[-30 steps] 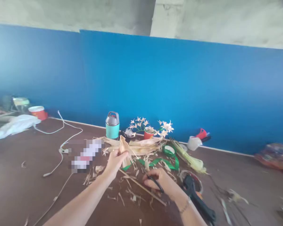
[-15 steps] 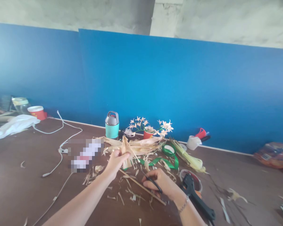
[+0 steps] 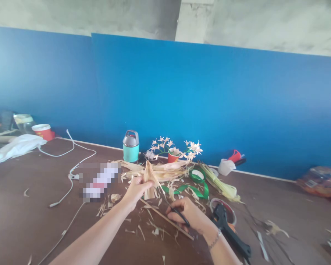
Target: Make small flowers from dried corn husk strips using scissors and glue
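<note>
Between thumb and fingers, my left hand (image 3: 137,190) pinches a pale, dry corn husk piece (image 3: 149,173), its pointed end up. Lower and to the right, my right hand (image 3: 186,213) is closed around dark-handled scissors (image 3: 179,212), with the blades pointing up and left close to the husk. Beneath both hands, a thin stick (image 3: 168,219) lies slantwise among scattered husk scraps (image 3: 154,232). Behind the left hand rests a pile of dry husks (image 3: 168,171). A loop of green ribbon (image 3: 202,189) lies beyond the right hand.
A black glue gun (image 3: 228,230) leans on a tape roll (image 3: 222,206) by my right wrist. Husk flowers stand in a red cup (image 3: 173,156) beside a turquoise flask (image 3: 131,149). White cables (image 3: 71,176) cross the left side. A blue panel (image 3: 195,99) closes the back.
My left hand has shifted slightly right with the husk piece, whose tip now shows a little wider. The right hand with the scissors is nearly unmoved.
</note>
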The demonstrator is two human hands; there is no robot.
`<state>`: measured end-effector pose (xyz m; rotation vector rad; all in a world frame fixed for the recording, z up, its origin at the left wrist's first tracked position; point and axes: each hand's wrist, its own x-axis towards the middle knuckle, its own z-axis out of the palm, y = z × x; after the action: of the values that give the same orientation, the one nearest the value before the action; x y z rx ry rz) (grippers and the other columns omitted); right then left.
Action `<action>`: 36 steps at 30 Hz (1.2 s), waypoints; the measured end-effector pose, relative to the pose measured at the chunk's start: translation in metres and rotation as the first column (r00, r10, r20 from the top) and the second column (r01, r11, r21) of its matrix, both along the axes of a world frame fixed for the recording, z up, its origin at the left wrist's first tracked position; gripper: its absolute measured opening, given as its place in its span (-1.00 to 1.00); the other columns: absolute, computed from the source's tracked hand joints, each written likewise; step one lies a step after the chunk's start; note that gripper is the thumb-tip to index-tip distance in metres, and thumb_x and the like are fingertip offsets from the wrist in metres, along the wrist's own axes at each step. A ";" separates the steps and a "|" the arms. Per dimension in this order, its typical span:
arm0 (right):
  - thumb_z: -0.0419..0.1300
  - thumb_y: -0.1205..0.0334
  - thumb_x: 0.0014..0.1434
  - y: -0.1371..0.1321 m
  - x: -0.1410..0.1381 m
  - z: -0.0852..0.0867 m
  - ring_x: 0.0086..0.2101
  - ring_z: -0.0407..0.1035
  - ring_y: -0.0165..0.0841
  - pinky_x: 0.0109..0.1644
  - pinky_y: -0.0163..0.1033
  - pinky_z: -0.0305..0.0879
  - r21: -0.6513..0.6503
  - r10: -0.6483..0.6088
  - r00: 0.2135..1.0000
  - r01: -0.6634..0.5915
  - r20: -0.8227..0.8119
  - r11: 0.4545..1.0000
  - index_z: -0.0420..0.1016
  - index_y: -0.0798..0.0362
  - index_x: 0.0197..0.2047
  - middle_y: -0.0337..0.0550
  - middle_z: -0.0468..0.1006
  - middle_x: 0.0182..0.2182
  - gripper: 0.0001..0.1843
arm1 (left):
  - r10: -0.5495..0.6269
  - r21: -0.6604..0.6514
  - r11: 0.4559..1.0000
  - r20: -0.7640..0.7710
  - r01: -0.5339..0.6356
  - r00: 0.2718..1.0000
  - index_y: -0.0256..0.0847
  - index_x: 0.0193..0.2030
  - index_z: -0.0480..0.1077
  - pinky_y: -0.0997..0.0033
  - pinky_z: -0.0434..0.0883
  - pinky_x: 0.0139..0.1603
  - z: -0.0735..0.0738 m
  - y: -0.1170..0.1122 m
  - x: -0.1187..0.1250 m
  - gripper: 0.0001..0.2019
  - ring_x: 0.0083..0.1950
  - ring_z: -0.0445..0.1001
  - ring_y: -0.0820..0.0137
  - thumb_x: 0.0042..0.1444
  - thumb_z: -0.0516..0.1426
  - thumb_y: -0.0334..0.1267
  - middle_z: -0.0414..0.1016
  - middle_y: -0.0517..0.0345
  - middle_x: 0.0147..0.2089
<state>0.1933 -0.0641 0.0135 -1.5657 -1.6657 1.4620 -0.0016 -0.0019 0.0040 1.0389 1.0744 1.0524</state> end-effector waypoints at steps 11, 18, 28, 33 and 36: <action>0.18 0.25 -0.11 0.001 -0.001 0.004 -0.79 0.06 -0.59 -0.75 -0.47 -0.07 -0.022 -0.003 1.000 0.004 0.024 1.000 0.51 0.14 -0.47 -0.39 0.28 -0.78 -0.86 | 0.033 -0.012 0.999 0.012 -0.033 0.999 -0.30 -0.47 0.45 0.44 0.37 -0.46 -0.003 0.000 0.003 -0.89 -0.51 0.48 0.36 -0.20 0.22 -0.31 0.51 0.15 -0.56; 0.23 0.14 -0.13 0.001 0.000 -0.003 -0.76 0.12 -0.56 -0.72 -0.46 0.01 -0.006 -0.050 0.999 0.050 -0.018 0.999 0.51 0.12 -0.42 -0.35 0.36 -0.75 -0.78 | 0.138 0.009 0.990 -0.006 -0.138 0.990 -0.28 -0.47 0.45 0.52 0.25 -0.57 -0.005 0.000 0.002 -0.88 -0.58 0.40 0.44 -0.19 0.23 -0.28 0.47 0.21 -0.60; 0.34 0.10 -0.22 0.003 -0.005 -0.001 -0.56 0.28 -0.46 -0.49 -0.38 0.20 0.121 -0.223 0.912 0.279 -0.344 0.953 0.40 0.08 -0.36 -0.34 0.39 -0.59 -0.65 | 0.180 -0.020 0.984 0.086 -0.179 0.980 -0.29 -0.36 0.44 0.47 0.33 -0.51 -0.007 -0.003 0.005 -0.77 -0.48 0.50 0.34 -0.18 0.24 -0.22 0.56 0.11 -0.49; 0.38 0.11 -0.25 0.003 -0.022 -0.003 -0.43 0.32 -0.39 -0.34 -0.34 0.23 0.155 -0.351 0.762 0.503 -0.545 0.850 0.31 0.04 -0.32 -0.31 0.41 -0.50 -0.57 | 0.058 -0.036 0.998 0.184 -0.053 0.981 -0.31 -0.22 0.47 0.33 0.42 -0.27 -0.007 -0.019 0.020 -0.68 -0.26 0.54 0.20 -0.19 0.26 -0.28 0.60 -0.01 -0.31; 0.36 0.09 -0.22 0.003 -0.028 -0.011 -0.46 0.31 -0.38 -0.38 -0.33 0.20 0.130 -0.362 0.736 0.517 -0.572 0.846 0.31 0.05 -0.31 -0.28 0.42 -0.50 -0.57 | 0.029 -0.041 0.999 0.152 -0.023 0.988 -0.29 -0.29 0.50 0.34 0.42 -0.28 -0.005 -0.027 0.026 -0.76 -0.27 0.55 0.21 -0.19 0.24 -0.33 0.61 0.02 -0.33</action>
<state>0.1652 -0.0606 0.0021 -1.1479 -1.0208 1.1843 0.0245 -0.0287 -0.0008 0.9001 0.9825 1.1091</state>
